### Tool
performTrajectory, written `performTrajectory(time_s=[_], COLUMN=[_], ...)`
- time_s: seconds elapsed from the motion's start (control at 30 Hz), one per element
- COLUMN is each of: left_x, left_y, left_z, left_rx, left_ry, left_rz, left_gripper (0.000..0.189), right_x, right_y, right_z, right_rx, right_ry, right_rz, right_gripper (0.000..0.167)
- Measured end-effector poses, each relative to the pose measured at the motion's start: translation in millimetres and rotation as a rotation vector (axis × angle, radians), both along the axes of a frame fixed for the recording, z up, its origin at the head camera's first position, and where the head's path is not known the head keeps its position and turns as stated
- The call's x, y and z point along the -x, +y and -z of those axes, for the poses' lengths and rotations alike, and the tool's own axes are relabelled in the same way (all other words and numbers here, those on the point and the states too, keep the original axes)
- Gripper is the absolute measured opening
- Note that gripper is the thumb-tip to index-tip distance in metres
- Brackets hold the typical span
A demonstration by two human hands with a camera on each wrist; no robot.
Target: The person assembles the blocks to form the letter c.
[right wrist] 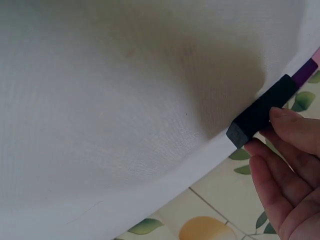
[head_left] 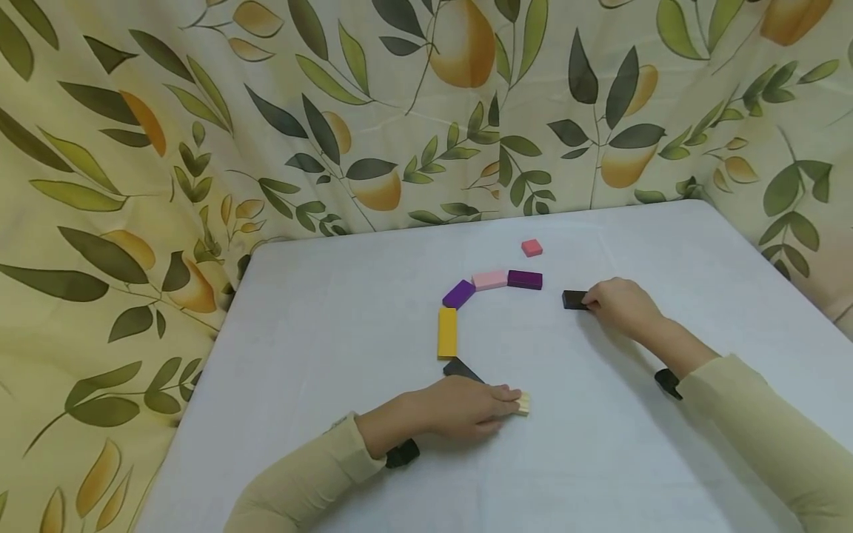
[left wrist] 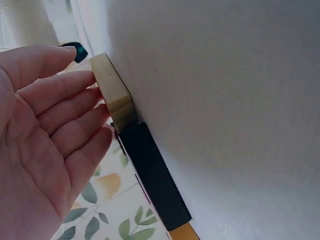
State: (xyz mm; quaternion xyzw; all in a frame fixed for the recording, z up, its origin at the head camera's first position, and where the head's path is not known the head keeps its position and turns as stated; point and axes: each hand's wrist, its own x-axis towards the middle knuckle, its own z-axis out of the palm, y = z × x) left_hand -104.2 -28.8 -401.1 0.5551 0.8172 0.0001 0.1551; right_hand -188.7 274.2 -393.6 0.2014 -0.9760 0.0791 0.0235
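My right hand point(head_left: 623, 305) pinches a black block point(head_left: 574, 300) between thumb and fingers, right of the curved row; the right wrist view shows this black block point(right wrist: 262, 111) from its end. At the front end of the row, fairly straight fingers of my left hand point(head_left: 460, 407) touch a cream wooden block point(head_left: 523, 404). In the left wrist view, the thumb stands apart from the wooden block point(left wrist: 114, 90), whose end meets a dark grey block point(left wrist: 155, 175). The row continues through a yellow block point(head_left: 447, 333), a purple block point(head_left: 459, 294), a pink block point(head_left: 489, 280) and a dark purple block point(head_left: 525, 279).
A small coral-pink block point(head_left: 532, 248) lies alone behind the row, near the back of the white-covered table point(head_left: 320, 311). A patterned curtain point(head_left: 400, 111) with fruit and leaves hangs behind and to the left.
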Motion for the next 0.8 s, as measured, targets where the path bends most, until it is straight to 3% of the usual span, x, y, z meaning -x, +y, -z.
performTrajectory(time_s=[0.5, 0.8], left_x=[-1.4, -2.1], left_y=[-1.5, -0.5], left_z=[-1.6, -1.6], left_rx=[-0.023, -0.023], left_ry=[-0.003, -0.035], left_rz=[0.002, -0.034], left_gripper=[0.042, 0.042], right_x=[-37.1, -46.6], right_y=[-11.8, -19.8], right_z=[3.7, 1.2], right_rx=[-0.005, 0.005], right_ry=[0.046, 0.108], right_rz=[-0.047, -0.164], right_gripper=[0.010, 0.015])
